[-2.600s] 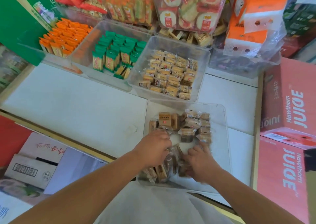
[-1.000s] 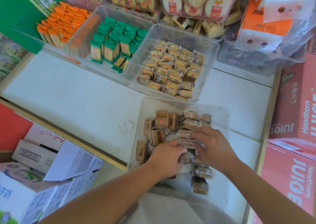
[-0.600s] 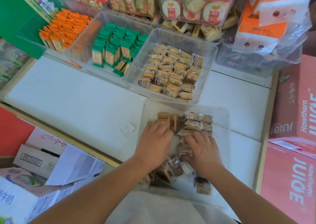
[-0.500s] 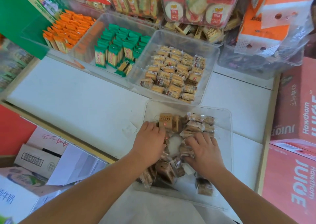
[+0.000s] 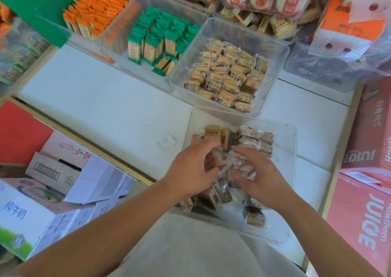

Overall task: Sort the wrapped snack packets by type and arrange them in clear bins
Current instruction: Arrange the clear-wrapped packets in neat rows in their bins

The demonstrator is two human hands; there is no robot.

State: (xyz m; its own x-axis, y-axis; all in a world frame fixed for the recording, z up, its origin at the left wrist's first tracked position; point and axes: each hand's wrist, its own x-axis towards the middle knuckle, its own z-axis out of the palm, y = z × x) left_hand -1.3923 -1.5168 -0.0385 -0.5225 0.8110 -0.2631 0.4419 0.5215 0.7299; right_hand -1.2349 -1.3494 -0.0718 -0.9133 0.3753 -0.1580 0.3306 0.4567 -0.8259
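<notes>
Between the two grips, inside the near bin [image 5: 293, 141], sat a clump of brown packets [image 5: 224, 164], blurred at its edges.

Left grip [image 5: 190, 171]: fingers curled over one side of the clump, thumb below, holding several packets.

Right grip [image 5: 260, 179]: fingers nearly straight and spread, laid against the opposite side of the clump, pinching nothing that could be made out.

Just beyond both sets of fingertips, a row [image 5: 212, 132] of the same packets stood on edge along the bin's far part. Below the palms, toward the wrists, more packets lay tumbled on the bin floor. One loose packet [image 5: 254, 215] lay apart, beside the right wrist.

Further beyond the fingertips, the far bin [image 5: 282, 50] touched the near bin and held pale packets [image 5: 228, 73] in rough rows. Outward from the left grip and further off came green packets [image 5: 156, 41] and then orange packets [image 5: 93, 16], each kind in its own clear bin.

All bins rested on the white worktop [image 5: 95, 99]. Red cartons [image 5: 364, 223] stood outside the right grip, and cardboard boxes [image 5: 53, 171] lay below the worktop outside the left.
</notes>
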